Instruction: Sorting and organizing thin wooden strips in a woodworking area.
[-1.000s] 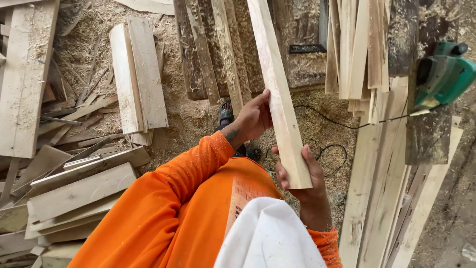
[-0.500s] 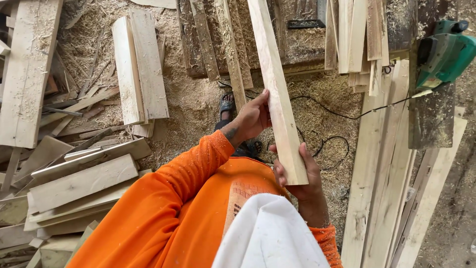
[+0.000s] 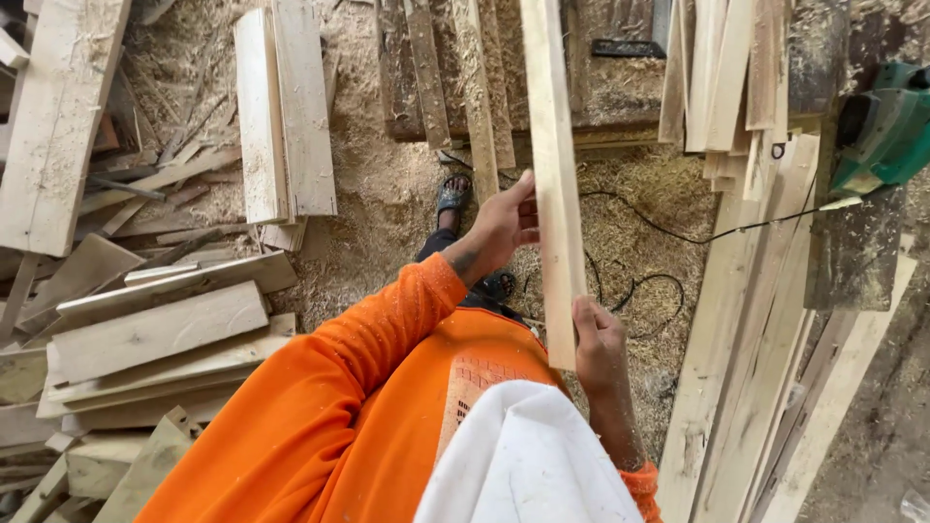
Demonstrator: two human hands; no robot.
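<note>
A long pale wooden board runs from the top of the head view down to my lap. My left hand grips its left edge about halfway along, the orange sleeve reaching up to it. My right hand holds the board's lower end from the right side. The board stands nearly upright in the frame. A white cloth lies over my lap below it.
Sawdust covers the floor. Stacked planks lie at the left, two boards further up, and long boards lean at the right. A green power tool rests at the upper right, its black cable trailing across the sawdust.
The board has swung from a slanted line to nearly upright. My right hand slid slightly right with its lower end; the view shifted down a little.
</note>
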